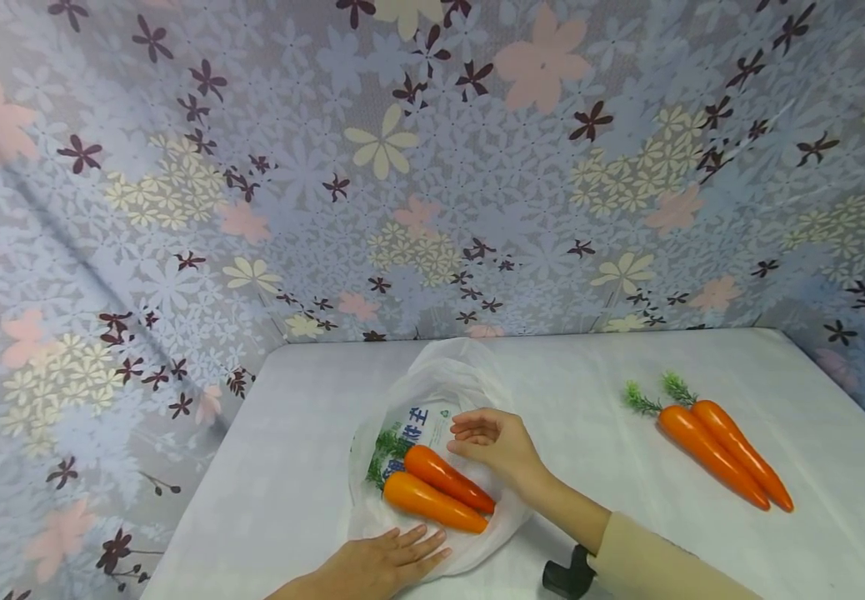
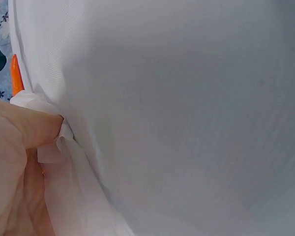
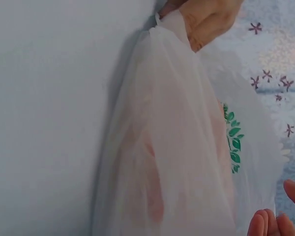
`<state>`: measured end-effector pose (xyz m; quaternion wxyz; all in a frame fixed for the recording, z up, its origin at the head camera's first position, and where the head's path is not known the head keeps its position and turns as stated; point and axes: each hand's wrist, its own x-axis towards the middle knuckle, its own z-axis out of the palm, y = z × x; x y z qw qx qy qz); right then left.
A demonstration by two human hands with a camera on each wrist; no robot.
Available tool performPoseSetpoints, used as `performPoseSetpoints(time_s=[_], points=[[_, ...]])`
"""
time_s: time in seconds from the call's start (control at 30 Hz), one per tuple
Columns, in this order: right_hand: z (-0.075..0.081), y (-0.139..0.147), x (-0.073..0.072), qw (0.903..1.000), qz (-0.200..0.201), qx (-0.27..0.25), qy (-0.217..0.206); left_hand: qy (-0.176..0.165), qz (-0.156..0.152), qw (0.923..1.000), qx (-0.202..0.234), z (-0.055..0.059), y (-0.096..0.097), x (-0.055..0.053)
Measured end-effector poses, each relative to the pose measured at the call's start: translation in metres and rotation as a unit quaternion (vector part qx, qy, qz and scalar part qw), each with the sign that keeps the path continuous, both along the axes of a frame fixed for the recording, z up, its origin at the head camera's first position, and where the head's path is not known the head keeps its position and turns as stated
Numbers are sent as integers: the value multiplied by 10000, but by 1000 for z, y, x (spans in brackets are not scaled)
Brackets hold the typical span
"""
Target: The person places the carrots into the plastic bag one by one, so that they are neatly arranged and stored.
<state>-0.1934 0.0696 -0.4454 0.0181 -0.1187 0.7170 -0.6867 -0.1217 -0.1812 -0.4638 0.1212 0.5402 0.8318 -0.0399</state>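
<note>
A thin white plastic bag [image 1: 462, 367] with blue and green print lies spread on the table. Inside its mouth, side by side, are a lighter orange carrot [image 1: 432, 502] and a redder one [image 1: 447, 477], their green tops pointing left. My left hand [image 1: 380, 565] has its fingers over the bag's near edge; the left wrist view shows the thumb [image 2: 44, 129] against bunched film, and the right wrist view shows that edge pinched. Over the bag's right side hovers my right hand [image 1: 503, 447], fingers loosely bent, nothing between fingers and thumb.
Two more orange carrots, a left one [image 1: 710, 454] and a right one [image 1: 743, 450], lie together on the right of the white-covered table [image 1: 590, 400]. A floral curtain [image 1: 432, 167] rises behind and at the sides. A black object [image 1: 569, 575] sits by the right sleeve.
</note>
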Motion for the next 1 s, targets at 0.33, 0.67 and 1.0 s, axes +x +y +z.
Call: performPoseSetpoints(time_s=[0.33,0.67,1.0], points=[[9,15,9,9987,-446,-219,64,-79,-66,9999,-59,0,-9,3],[8,35,19,9966,-752,-344,21,-69,-214,9997,-103,-1,-19,6],[6,62,33,9915,-1271,-99,267,-75,-352,9992,-160,-3,-29,10]])
